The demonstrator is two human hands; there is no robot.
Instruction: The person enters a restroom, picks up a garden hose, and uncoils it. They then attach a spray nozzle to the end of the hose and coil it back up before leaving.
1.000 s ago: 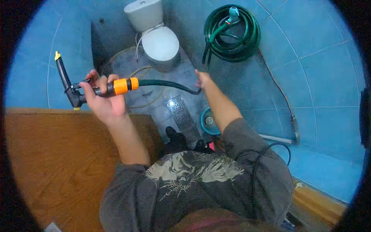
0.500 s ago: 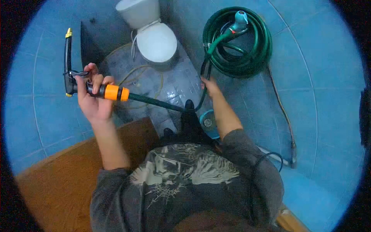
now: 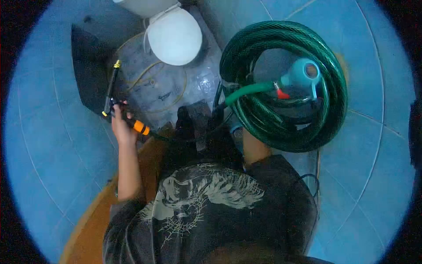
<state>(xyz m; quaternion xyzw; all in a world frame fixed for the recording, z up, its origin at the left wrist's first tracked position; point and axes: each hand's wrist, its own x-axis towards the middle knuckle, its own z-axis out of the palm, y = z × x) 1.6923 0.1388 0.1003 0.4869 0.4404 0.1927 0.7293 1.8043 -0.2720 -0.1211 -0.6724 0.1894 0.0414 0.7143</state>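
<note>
My left hand [image 3: 124, 124] is wrapped round the grip of a black spray gun [image 3: 110, 94] with a brass tip and an orange connector [image 3: 139, 127]. A dark hose runs from the connector across the front of my legs. At the right hangs a large coil of green hose [image 3: 285, 37], with a light blue shower-like head [image 3: 303, 74] and a red lever [image 3: 281, 93] in front of it. My right forearm reaches up behind the coil's lower left edge, and the coil hides my right hand.
A white toilet [image 3: 175, 37] stands ahead on the wet tiled floor [image 3: 169, 86], where a thin yellow hose lies. A brown door [image 3: 94, 220] is at the lower left. Blue tiled walls [image 3: 39, 132] rise on both sides.
The green coil and blue head appear larger and closer. My left hand and the spray gun are lower and further right. My right hand has gone out of sight behind the coil.
</note>
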